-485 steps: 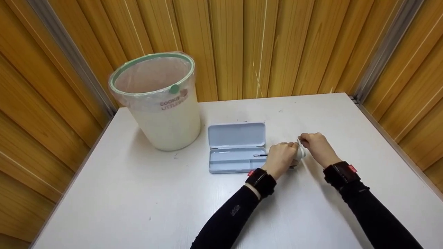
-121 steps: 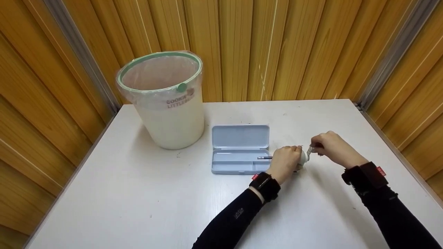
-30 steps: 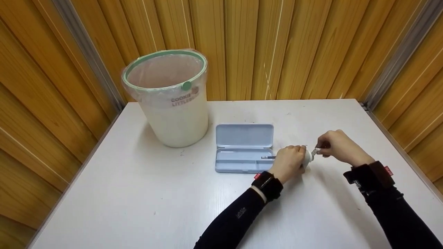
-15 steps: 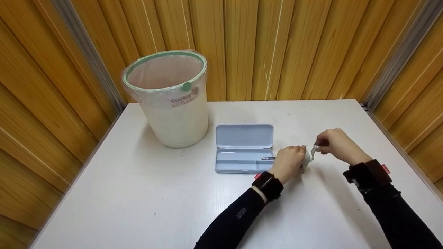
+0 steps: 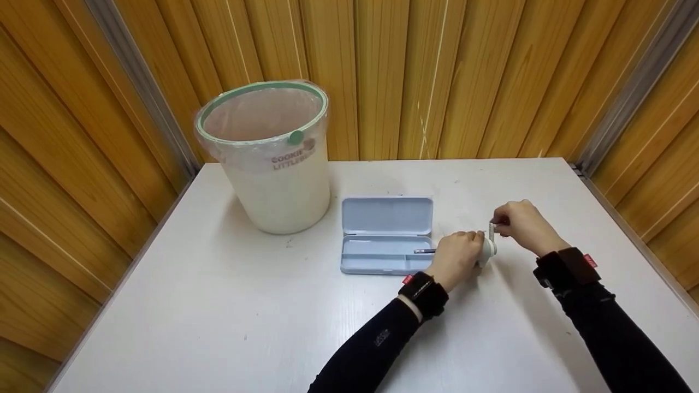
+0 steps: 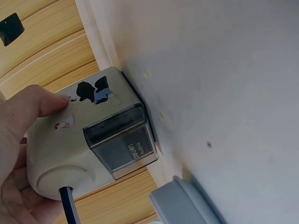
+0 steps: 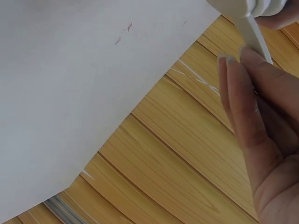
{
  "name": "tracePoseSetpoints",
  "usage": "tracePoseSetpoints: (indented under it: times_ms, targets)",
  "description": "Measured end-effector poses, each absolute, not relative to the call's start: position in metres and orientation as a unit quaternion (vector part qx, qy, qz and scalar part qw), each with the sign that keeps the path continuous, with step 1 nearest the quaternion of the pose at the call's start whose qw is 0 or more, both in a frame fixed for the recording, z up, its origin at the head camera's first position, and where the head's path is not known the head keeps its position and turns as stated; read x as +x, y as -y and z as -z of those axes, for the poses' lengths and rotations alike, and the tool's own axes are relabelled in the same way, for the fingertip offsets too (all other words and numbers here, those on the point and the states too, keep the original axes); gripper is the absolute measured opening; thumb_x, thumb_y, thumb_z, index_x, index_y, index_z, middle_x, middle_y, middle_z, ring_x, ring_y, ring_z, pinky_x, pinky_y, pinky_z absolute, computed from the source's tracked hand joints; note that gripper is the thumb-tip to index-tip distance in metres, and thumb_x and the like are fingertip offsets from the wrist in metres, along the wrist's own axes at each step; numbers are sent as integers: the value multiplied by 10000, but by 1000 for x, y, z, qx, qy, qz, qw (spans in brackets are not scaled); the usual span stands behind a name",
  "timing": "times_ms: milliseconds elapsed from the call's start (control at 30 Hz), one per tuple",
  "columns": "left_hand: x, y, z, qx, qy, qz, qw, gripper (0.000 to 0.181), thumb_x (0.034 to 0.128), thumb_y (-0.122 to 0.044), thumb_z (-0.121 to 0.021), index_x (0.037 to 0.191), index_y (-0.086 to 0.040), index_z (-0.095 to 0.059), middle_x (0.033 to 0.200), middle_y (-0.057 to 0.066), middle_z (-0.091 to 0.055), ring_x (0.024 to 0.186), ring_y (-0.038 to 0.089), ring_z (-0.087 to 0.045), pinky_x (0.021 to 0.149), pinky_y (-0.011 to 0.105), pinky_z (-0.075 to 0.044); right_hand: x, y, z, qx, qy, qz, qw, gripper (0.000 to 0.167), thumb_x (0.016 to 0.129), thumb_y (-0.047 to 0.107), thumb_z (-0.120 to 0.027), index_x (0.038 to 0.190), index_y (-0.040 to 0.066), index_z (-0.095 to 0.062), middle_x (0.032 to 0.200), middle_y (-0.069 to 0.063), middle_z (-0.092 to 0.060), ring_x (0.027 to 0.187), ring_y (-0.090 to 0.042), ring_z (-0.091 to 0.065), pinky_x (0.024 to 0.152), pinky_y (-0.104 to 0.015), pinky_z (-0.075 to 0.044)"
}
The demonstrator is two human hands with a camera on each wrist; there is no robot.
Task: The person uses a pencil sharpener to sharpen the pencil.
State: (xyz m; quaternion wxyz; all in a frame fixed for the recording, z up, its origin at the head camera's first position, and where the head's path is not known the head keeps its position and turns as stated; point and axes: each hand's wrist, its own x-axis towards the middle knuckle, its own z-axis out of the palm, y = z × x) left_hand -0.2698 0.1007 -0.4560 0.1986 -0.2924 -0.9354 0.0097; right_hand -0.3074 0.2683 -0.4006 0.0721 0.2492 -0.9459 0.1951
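Observation:
In the head view my left hand (image 5: 456,261) grips a pale crank pencil sharpener (image 6: 65,140) against the table. The left wrist view shows its sticker-marked body, with a dark clear shavings drawer (image 6: 124,142) and the thumb lying on one side. A dark pencil (image 6: 69,205) sticks out of its round opening; the tip inside is hidden. My right hand (image 5: 523,226) pinches the end of the white crank handle (image 7: 254,37) between thumb and fingers. That handle stands roughly upright in the head view.
An open light-blue pencil case (image 5: 386,215) lies left of the sharpener, the pencil's end reaching over its tray. Farther back on the left stands a tall cream bin (image 5: 278,191) with a plastic liner. The white table (image 5: 218,316) meets wood-patterned walls.
The right hand has swung the crank from pointing right to upright, moving slightly up and left. The left hand keeps gripping the sharpener in place. The pencil case and bin stay where they were.

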Motion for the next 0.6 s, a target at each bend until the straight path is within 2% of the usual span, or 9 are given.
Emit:
tracePoseSetpoints:
  times_ms: [200, 367, 533, 600]
  targets:
    - [-270, -99, 454, -295, 937, -10, 188, 524, 766, -385, -802, 1222, -183, -641, 1061, -111, -711, 906, 40, -675, 723, 162, -563, -318, -268, 418, 246, 945, -203, 66, 68, 763, -85, -727, 745, -22, -706, 674, -98, -688, 604, -134, -570, 553, -235, -447]
    - [-271, -99, 454, -300, 938, -2, 173, 561, 758, -414, -815, 1232, -187, -621, 1084, -108, -705, 923, 40, -669, 739, 160, -560, -322, -270, 433, 248, 945, -206, 47, 103, 738, -105, -677, 718, -8, -704, 637, -59, -666, 583, -112, -530, 547, -233, -431]
    - [-270, -99, 454, -304, 936, 8, 176, 545, 757, -388, -821, 1222, -180, -628, 1099, -99, -710, 928, 47, -674, 754, 160, -560, -322, -271, 441, 246, 945, -216, 21, 117, 775, -72, -700, 693, 11, -693, 641, -64, -666, 582, -107, -526, 533, -220, -426]
    - [-270, -99, 454, -306, 936, 11, 176, 536, 759, -377, -819, 1220, -179, -631, 1099, -96, -711, 927, 47, -674, 756, 159, -559, -321, -271, 443, 241, 945, -219, 6, 111, 754, -83, -699, 693, 10, -694, 651, -68, -673, 594, -114, -517, 540, -221, -419]
